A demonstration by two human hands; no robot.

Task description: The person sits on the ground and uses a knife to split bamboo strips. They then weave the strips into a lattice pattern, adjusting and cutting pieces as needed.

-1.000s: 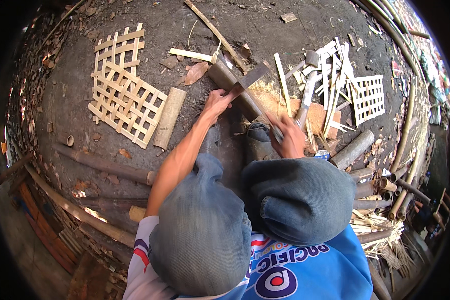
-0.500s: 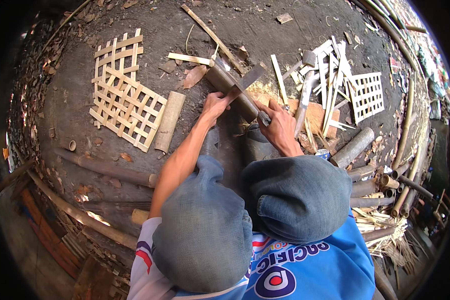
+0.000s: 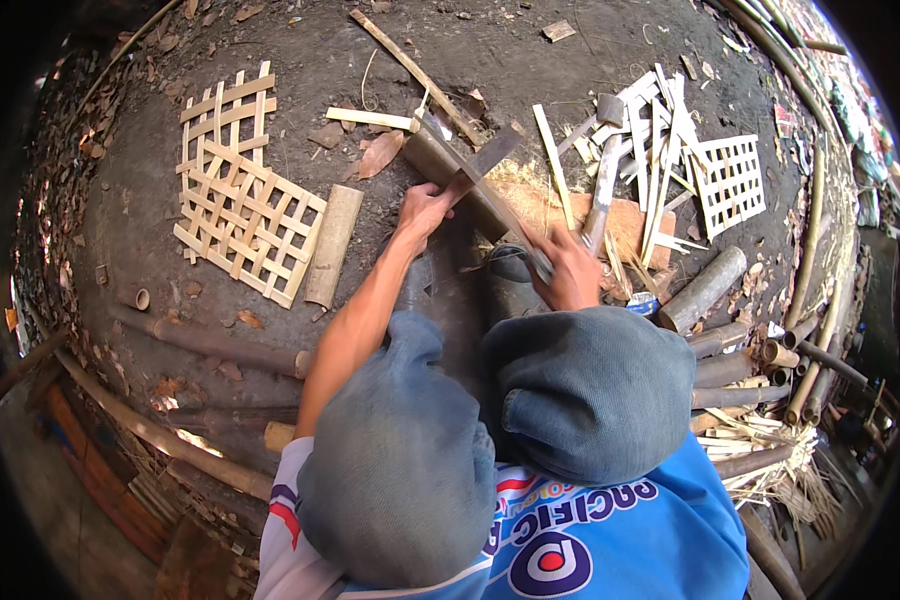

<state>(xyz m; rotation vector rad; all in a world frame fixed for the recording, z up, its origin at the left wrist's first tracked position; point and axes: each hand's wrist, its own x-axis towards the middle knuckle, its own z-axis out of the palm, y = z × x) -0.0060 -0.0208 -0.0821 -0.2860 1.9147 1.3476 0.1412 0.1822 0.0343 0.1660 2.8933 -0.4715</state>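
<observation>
Bare ground (image 3: pixel 310 125), littered with dry leaves, carries the work; poles (image 3: pixel 210 345) border its near left edge, and bamboo lengths (image 3: pixel 715 370) and shavings (image 3: pixel 765 455) fill its near right corner. The tube (image 3: pixel 432 158) lies aslant toward the middle of the ground, beyond my knees (image 3: pixel 590 400). My left hand (image 3: pixel 426 212) is clamped on the near end of the blade (image 3: pixel 495 152), which crosses the tube. My right hand (image 3: pixel 570 272), beside the tube's near end, is closed around a grey tool (image 3: pixel 540 262), too blurred to identify.

Progress, as I judge it, is partial. Done: one lattice (image 3: pixel 250 220) toward the left edge, largely woven but with projecting ends, and a smaller lattice (image 3: pixel 735 147) toward the right edge. Left: a heap of strips (image 3: pixel 658 150), unwoven, and the tube itself; whether it is split through, I cannot tell.

Room: bare ground separates my left forearm from the split piece (image 3: pixel 334 245) beside the larger lattice, and more extends toward the far edge. On my right, a brown board (image 3: pixel 625 225) and strips lie near, so sideways clearance seems tighter there; the blade's free end points that way.
</observation>
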